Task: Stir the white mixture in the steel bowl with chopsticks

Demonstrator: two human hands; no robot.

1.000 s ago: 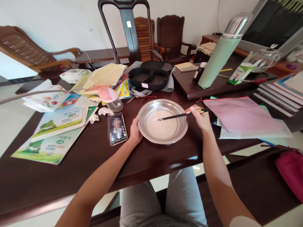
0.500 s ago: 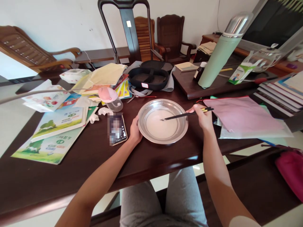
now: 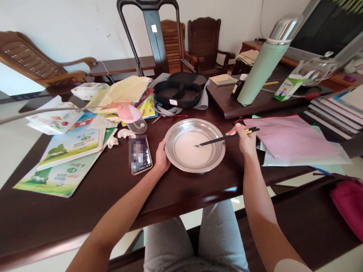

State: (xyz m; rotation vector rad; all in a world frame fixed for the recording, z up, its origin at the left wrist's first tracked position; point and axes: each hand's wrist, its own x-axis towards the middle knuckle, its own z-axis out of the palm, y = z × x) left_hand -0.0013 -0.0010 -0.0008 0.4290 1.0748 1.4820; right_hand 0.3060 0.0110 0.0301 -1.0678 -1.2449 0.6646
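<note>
— See any writing to read from here?

— Yes, on the books (image 3: pixel 61 149) at the left of the table (image 3: pixel 107 185): large Chinese characters, too blurred to spell out with certainty. Also small print on the green-and-white carton (image 3: pixel 289 88) beside the glass jug (image 3: pixel 316 71), a pale label on the dark bottle (image 3: pixel 239 86) next to the green flask (image 3: pixel 259 70), and a red-edged tag on the black case (image 3: pixel 181 92), all too small to make out

— And with the left grip (image 3: pixel 163 156)?

— Clasping the left side of the metal basin (image 3: pixel 193 166), near the front edge of the table. Just to the left, a phone (image 3: pixel 145 155) with a partly pixelated screen

— With the right grip (image 3: pixel 244 139)?

— Closed around black chopsticks (image 3: pixel 217 140), slanting across the basin's right rim, tips at the whitish liquid (image 3: pixel 185 151). Right beside the pink pouch (image 3: pixel 292 138)

— Any change from a second ago?

— Shifted a little to the right, right grip and chopsticks together, with tips nearer the middle of the liquid. Unmoved at the left: same hold, same basin position
</note>
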